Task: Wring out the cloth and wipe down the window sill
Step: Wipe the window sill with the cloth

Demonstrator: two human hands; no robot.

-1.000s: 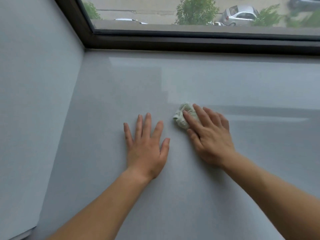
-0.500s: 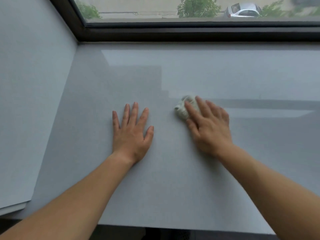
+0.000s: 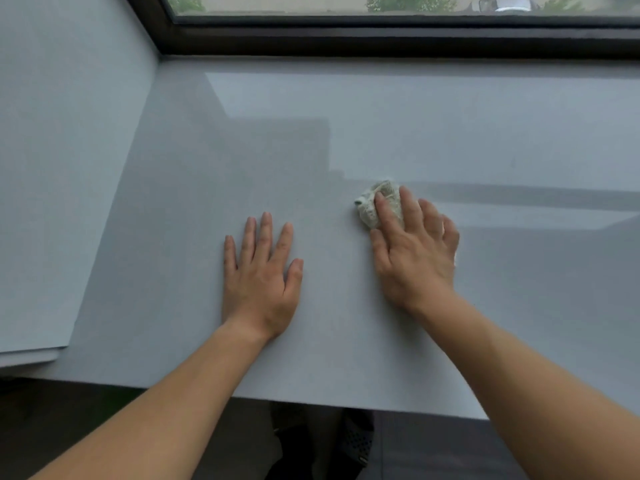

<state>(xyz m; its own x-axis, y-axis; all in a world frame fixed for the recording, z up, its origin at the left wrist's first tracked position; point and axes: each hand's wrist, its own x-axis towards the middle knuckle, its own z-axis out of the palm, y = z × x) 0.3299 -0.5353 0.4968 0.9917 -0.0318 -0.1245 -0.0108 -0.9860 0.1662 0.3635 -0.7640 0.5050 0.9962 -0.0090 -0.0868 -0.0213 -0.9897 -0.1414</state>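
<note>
A small, crumpled, pale green-white cloth (image 3: 369, 206) lies on the wide grey window sill (image 3: 450, 133), right of centre. My right hand (image 3: 412, 251) presses flat on it with straight fingers, covering most of the cloth. Only the cloth's far left part shows past my fingertips. My left hand (image 3: 261, 275) rests flat on the bare sill a little to the left, fingers spread, holding nothing.
A dark window frame (image 3: 381, 36) runs along the sill's far edge, with trees and a car outside. A grey side wall (image 3: 62, 168) closes the left end. The sill's front edge (image 3: 311, 398) runs below my forearms, over a dark floor.
The view has tilted down, so the sill's front edge and the floor now show. Both hands stay flat on the sill, the right one still pressing the cloth.
</note>
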